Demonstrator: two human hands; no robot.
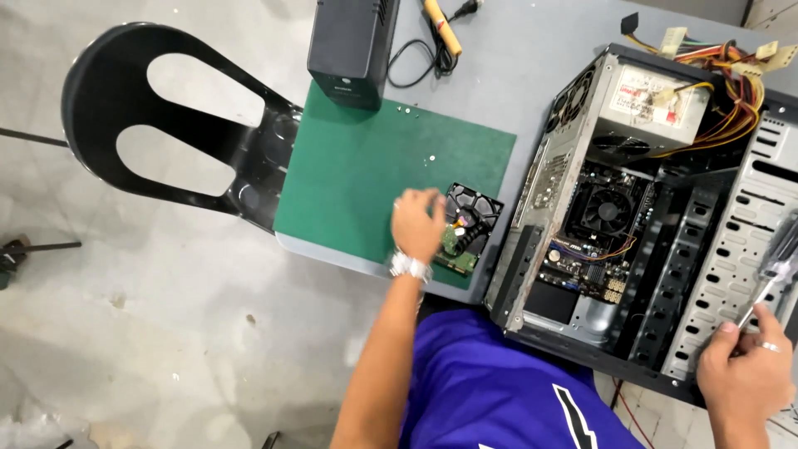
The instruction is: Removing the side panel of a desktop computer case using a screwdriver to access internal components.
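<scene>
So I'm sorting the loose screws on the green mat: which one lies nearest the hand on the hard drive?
The lone screw mid-mat, just above the left hand. The other screws sit together farther up, by the black box.

The left hand [418,223] covers the near left part of the hard drive [470,224], so the grip of its fingers is not visible. The right hand [746,372] is cut off by the right and bottom edges. The screwdriver [773,278] it holds is blurred, and its tip is too small to tell. The far right end of the computer case [665,216] leaves the picture. The black box [353,50] and the yellow-handled tool [440,25] are cut off at the top. The small screws [430,158] on the green mat [366,175] are too tiny to tell.
</scene>
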